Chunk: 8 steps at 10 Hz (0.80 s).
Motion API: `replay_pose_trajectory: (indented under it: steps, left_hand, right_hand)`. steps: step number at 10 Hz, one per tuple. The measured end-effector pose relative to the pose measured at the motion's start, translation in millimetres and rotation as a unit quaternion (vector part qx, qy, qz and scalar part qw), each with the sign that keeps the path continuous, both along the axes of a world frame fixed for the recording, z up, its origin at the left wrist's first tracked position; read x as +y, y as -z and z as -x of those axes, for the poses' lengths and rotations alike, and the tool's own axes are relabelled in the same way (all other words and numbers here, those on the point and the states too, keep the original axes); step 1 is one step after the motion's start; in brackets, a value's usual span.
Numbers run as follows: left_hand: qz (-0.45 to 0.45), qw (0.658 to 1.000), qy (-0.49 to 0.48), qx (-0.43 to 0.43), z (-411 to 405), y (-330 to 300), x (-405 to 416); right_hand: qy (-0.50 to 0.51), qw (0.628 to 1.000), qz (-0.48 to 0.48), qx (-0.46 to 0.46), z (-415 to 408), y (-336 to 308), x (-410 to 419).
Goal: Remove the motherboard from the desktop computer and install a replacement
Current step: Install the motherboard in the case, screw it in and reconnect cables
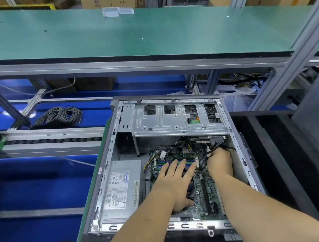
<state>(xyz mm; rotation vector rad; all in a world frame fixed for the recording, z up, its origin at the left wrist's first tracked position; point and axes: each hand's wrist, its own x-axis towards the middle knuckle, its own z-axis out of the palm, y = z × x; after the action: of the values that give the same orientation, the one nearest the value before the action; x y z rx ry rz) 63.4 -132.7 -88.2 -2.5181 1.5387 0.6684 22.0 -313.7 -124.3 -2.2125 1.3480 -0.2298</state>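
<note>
Currently right hand [219, 162] is pinching black cables [203, 160] at the far-right corner of the green motherboard [202, 190] inside the grey open case [108, 164]; left hand [175, 181], fingers straight, is pressing flat beside it.

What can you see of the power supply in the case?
The power supply is a grey sheet-metal box lying flat in the near-left corner of the open case, against its left wall. A white printed label covers most of its top face, with a barcode sticker at its right edge. Neither of the hands touches it.
</note>
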Motion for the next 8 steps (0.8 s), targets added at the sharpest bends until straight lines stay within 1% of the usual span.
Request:
replay_pose_trajectory:
  steps: [2,3,4,5,6,7,8]
  left_hand:
    - [0.003,1.0,-0.001,0.001,0,-1,0]
    - [0.005,1.0,0.0,0.003,0,0,0]
    - [0.005,1.0,0.001,0.003,0,0,1]
    - [0.004,1.0,0.002,0.0,-1,1,0]
    - [0.006,1.0,0.004,-0.003,-1,1,0]
    - [0.007,1.0,0.005,-0.006,-2,1,-1]
    - [0.005,1.0,0.005,-0.007,-1,2,-1]
  right_hand:
    - [0.029,0.997,-0.033,-0.071,-1,0,1]
    - [0.026,0.998,-0.023,-0.06,-4,-1,1]
    - [-0.007,1.0,0.004,0.029,-2,-8,3]
    - [-0.054,0.992,0.036,0.106,4,-15,7]
    - [-0.055,0.99,0.045,0.126,10,-20,10]
    - [-0.01,0.995,-0.003,0.094,15,-20,12]
    - [0.002,0.996,-0.069,0.063,20,-10,11]
